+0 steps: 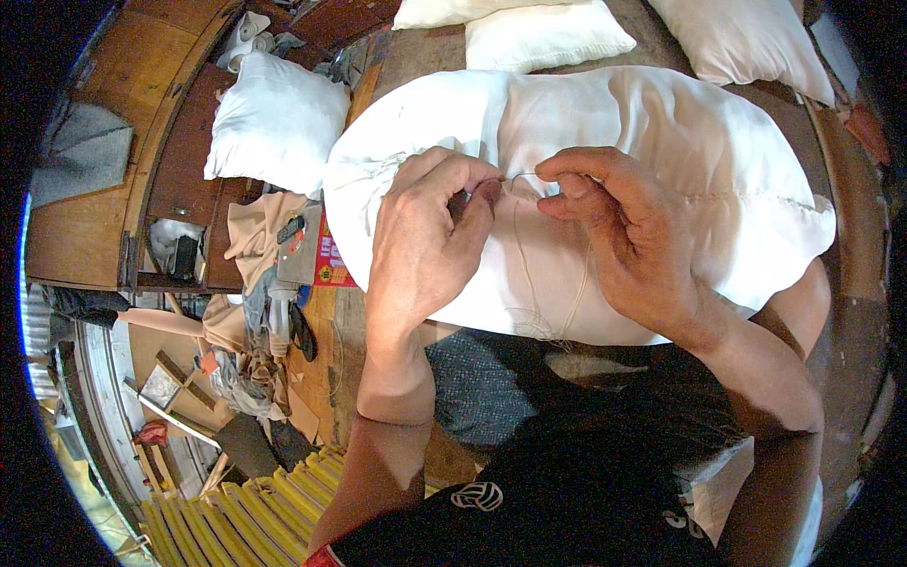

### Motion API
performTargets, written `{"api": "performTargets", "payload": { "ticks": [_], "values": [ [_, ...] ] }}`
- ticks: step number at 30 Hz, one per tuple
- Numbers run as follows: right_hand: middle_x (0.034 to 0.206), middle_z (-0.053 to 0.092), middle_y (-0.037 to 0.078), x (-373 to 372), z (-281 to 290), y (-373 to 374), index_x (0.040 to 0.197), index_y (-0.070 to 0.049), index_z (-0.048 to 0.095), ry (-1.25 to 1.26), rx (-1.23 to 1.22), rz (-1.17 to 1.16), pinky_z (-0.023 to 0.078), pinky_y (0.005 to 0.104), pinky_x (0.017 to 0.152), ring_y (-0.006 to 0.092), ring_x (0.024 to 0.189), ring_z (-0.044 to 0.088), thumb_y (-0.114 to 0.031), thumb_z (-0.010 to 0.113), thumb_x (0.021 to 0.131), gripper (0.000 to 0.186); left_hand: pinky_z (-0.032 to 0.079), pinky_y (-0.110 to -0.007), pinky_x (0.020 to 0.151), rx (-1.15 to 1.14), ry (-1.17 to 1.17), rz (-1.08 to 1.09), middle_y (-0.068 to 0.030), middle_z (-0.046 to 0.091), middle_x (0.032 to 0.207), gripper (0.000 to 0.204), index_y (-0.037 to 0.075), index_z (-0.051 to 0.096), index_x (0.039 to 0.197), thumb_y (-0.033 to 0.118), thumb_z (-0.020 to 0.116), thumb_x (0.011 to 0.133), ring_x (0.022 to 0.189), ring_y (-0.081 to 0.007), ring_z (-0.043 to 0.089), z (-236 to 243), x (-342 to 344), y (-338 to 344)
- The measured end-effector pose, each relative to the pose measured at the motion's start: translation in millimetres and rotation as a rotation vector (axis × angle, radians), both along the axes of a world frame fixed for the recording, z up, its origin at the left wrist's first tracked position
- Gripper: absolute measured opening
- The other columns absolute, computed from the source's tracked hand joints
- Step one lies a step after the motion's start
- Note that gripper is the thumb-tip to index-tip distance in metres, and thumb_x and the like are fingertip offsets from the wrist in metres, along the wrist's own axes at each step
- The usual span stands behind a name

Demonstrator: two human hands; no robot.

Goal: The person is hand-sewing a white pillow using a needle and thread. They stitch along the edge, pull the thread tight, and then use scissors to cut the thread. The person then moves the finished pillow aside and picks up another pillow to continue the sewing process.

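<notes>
A large stuffed white cushion [737, 161] lies across my lap, with a gathered, puckered patch by my left hand. My left hand [425, 227] is above it, thumb and forefinger pinched together on a pale thread [522, 250]. A thin, curved line spans the small gap between the hands; whether it is thread or a needle I cannot tell. My right hand [638, 231] has its fingers curled, forefinger pointing toward the left fingertips. A second strand runs up to this hand, which seems to grip it. Loose thread gathers in a tangle near the cushion's front edge.
More white pillows [548, 38] lie at the back, and another pillow [279, 118] rests at the left beside a wooden cabinet [104, 227]. A red package [331, 255] and beige cloth [260, 231] are at the left. Yellow slats [246, 515] stand at the lower left.
</notes>
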State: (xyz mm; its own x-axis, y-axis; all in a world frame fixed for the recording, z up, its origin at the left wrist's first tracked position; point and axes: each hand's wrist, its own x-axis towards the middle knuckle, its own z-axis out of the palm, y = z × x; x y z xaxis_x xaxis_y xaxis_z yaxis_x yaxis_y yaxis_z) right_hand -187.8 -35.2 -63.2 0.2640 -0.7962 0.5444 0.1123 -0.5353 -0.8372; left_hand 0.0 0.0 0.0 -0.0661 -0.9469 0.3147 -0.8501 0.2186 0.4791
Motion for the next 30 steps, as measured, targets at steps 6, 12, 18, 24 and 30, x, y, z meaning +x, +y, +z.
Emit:
{"api": "performTargets", "payload": {
  "ticks": [6, 12, 18, 24, 30],
  "values": [
    [0.102, 0.066, 0.017, 0.6, 1.1, 3.4, 0.112, -0.002, 0.063, 0.034, -0.031, -0.013, 0.054, 0.0381, 0.079, 0.0343, 0.094, 0.067, 0.002, 0.059, 0.093, 0.02, 0.047, -0.033, 0.075, 0.003, -0.009, 0.004, -0.0128, 0.065, 0.088, 0.012, 0.0, 0.069, 0.094, -0.001, 0.062, 0.085, 0.082, -0.0244, 0.061, -1.6, -0.3, 0.4],
    [0.109, 0.066, 0.016, -4.6, 5.5, 6.8, 0.114, 0.002, 0.062, 0.232, -0.205, -0.009, 0.058, 0.0302, 0.078, 0.0247, 0.092, 0.07, 0.003, 0.052, 0.098, 0.019, 0.047, -0.04, 0.073, -0.008, -0.004, -0.004, -0.0151, 0.063, 0.085, 0.009, 0.0, 0.068, 0.092, 0.002, 0.065, 0.083, 0.082, -0.0331, 0.06, -6.7, -0.5, -1.2],
    [0.11, 0.067, 0.017, -3.0, 8.1, 8.5, 0.112, 0.0, 0.063, 0.253, -0.204, 0.003, 0.058, 0.0327, 0.078, 0.0262, 0.091, 0.07, 0.007, 0.052, 0.094, 0.022, 0.047, -0.04, 0.072, -0.018, 0.039, -0.018, -0.0159, 0.062, 0.085, 0.008, 0.0, 0.066, 0.092, 0.0, 0.065, 0.084, 0.081, -0.0338, 0.06, -12.5, 0.7, -3.3],
    [0.108, 0.066, 0.016, -0.2, -1.5, 5.8, 0.113, 0.0, 0.062, 0.22, -0.135, -0.006, 0.057, 0.0329, 0.077, 0.0273, 0.09, 0.07, 0.002, 0.053, 0.096, 0.019, 0.048, -0.036, 0.067, -0.108, 0.117, -0.042, -0.0147, 0.062, 0.084, 0.009, 0.0, 0.065, 0.093, -0.001, 0.064, 0.085, 0.074, -0.0307, 0.061, -17.2, -4.7, -3.1],
    [0.102, 0.066, 0.009, -1.3, 7.2, -0.8, 0.115, -0.002, 0.059, -0.11, 0.316, 0.08, 0.057, 0.0291, 0.077, 0.0188, 0.086, 0.069, -0.015, 0.051, 0.103, 0.019, 0.048, -0.033, 0.072, -0.036, 0.135, 0.048, -0.0125, 0.066, 0.09, 0.012, 0.002, 0.067, 0.093, 0.003, 0.07, 0.082, 0.079, -0.0264, 0.062, -4.2, -0.7, 2.0]
  ]
}}
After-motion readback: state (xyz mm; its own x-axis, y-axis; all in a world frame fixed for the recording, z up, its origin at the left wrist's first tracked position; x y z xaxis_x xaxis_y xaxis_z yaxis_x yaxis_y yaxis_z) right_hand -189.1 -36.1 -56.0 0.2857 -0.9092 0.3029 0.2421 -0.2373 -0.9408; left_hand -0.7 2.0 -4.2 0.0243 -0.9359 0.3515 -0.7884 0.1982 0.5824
